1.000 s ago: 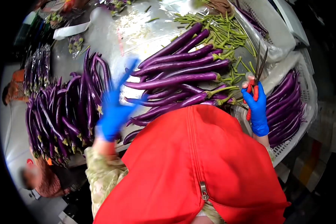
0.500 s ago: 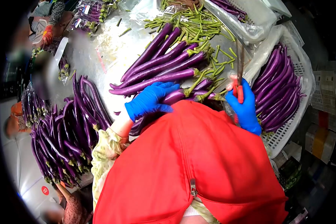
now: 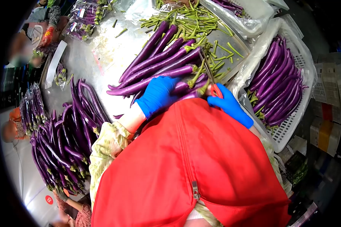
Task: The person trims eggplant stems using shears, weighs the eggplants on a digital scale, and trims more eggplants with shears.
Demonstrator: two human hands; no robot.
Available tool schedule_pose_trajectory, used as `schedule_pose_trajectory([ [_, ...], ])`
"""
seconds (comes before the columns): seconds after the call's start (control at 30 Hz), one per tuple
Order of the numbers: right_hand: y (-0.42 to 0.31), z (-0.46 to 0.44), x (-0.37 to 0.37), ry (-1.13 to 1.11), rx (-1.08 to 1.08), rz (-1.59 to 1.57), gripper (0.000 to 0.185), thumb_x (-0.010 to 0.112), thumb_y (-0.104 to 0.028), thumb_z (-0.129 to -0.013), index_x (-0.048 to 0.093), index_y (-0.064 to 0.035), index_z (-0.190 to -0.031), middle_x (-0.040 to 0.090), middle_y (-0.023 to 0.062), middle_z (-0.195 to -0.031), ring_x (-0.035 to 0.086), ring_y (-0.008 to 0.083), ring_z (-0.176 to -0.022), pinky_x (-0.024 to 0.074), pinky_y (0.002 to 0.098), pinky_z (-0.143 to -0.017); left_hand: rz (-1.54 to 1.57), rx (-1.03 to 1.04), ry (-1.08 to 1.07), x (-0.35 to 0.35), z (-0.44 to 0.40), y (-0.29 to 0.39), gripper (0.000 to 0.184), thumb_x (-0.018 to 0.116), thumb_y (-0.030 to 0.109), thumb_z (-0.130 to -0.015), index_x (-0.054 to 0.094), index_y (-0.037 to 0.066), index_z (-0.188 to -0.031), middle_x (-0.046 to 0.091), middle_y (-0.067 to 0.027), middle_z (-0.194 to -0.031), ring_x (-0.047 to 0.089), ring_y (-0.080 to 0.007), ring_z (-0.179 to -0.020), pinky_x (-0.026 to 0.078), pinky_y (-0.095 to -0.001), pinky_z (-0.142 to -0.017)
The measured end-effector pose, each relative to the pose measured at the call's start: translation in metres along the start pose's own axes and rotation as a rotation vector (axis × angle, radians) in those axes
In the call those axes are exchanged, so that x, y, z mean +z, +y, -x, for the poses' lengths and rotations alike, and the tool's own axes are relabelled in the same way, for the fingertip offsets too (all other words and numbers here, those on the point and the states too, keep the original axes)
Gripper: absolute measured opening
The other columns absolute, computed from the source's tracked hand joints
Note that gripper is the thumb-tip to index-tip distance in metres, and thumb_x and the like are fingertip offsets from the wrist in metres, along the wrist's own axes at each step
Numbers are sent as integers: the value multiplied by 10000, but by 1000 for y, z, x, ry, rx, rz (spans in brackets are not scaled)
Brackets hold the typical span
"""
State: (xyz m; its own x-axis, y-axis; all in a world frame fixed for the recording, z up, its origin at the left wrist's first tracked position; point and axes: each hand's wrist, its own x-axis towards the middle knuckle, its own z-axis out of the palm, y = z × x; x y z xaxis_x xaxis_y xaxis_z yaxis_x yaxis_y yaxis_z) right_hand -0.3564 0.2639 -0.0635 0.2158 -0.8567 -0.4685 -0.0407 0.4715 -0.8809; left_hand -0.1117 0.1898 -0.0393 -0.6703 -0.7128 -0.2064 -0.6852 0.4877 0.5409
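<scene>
Long purple eggplants (image 3: pixel 155 68) lie side by side on the metal table in front of me, their green stem ends to the right. My left hand (image 3: pixel 157 95), in a blue glove, is closed around an eggplant (image 3: pixel 181 87) at the near side of this pile. In my right hand (image 3: pixel 231 106), also gloved in blue, are red-handled scissors (image 3: pixel 208 68). Their blades point away from me, over the stem ends. The grip of my right fingers is partly hidden.
Cut green stems (image 3: pixel 193 23) are strewn at the far side. A white crate (image 3: pixel 310 72) of eggplants stands on the right. More eggplants (image 3: pixel 64 147) are heaped at left, near bagged ones (image 3: pixel 33 106). Another person's gloved hand (image 3: pixel 48 36) shows at upper left.
My right hand has moved left with the scissors, bringing the blades from beside the crate to the stem ends. My left hand has shifted slightly right along the eggplants, its fingers more curled.
</scene>
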Motion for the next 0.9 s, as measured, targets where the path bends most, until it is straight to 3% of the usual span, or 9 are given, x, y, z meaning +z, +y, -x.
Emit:
schedule_pose_trajectory([
  [0.1,-18,-28,33,132,-204,-199,369,660,-169,-788,492,-5,-1073,510,22,-907,462,86,-833,415,252,-746,144,-156,82,9,1,-17,450,654,135,-704,557,43,-1133,621,-211,-966,603,-364,-885,475,-383,-770],
  [0.23,-22,-50,42,275,-224,-121,377,667,-149,-778,494,-5,-1081,516,20,-897,465,90,-804,415,252,-695,305,-236,177,-1,0,-6,449,626,101,-712,545,31,-1148,627,-206,-976,622,-314,-905,475,-359,-786],
  [0.33,-14,-39,39,281,-292,-224,344,661,-124,-772,500,-13,-1055,518,12,-892,469,86,-778,414,244,-673,376,-145,164,6,-6,-6,403,611,185,-743,557,59,-1122,608,-214,-985,583,-378,-916,469,-415,-780],
  [0.37,-12,-31,40,315,-263,-313,316,654,-97,-763,506,-28,-1034,515,1,-885,469,80,-751,409,232,-652,388,-135,138,9,-9,-3,455,632,104,-721,542,38,-1162,613,-195,-1053,613,-298,-945,474,-349,-805],
  [0.47,-1,-21,36,429,-228,-424,313,651,-70,-756,509,-36,-1033,514,0,-884,467,78,-747,406,227,-647,333,-60,284,16,-14,14,444,640,108,-721,551,41,-1151,616,-196,-1036,616,-303,-933,478,-346,-805],
  [0.6,-4,-14,29,521,-240,-485,299,642,-51,-758,512,-44,-1027,517,2,-881,474,81,-740,404,224,-639,45,24,426,16,-27,34,445,666,154,-725,551,71,-1147,626,-159,-895,608,-338,-819,493,-390,-701],
  [0.73,-5,-15,17,513,-185,-489,295,644,-47,-755,519,-52,-1022,524,-5,-853,480,79,-703,406,221,-613,-195,-56,359,36,-54,26,418,675,211,-725,576,76,-1108,616,-159,-826,589,-356,-735,469,-429,-638],
  [0.83,-3,-16,15,502,-144,-507,301,654,-59,-747,524,-61,-1018,526,-7,-834,483,81,-678,408,224,-591,-172,-36,254,32,-59,20,386,690,204,-706,606,38,-1045,633,-164,-830,616,-318,-737,479,-404,-651],
  [0.9,-8,-17,15,518,-181,-506,299,663,-75,-742,522,-69,-1005,523,-1,-809,491,93,-635,414,235,-559,150,-164,153,4,-56,16,375,698,192,-692,612,7,-1006,645,-152,-827,626,-253,-731,485,-365,-664],
])
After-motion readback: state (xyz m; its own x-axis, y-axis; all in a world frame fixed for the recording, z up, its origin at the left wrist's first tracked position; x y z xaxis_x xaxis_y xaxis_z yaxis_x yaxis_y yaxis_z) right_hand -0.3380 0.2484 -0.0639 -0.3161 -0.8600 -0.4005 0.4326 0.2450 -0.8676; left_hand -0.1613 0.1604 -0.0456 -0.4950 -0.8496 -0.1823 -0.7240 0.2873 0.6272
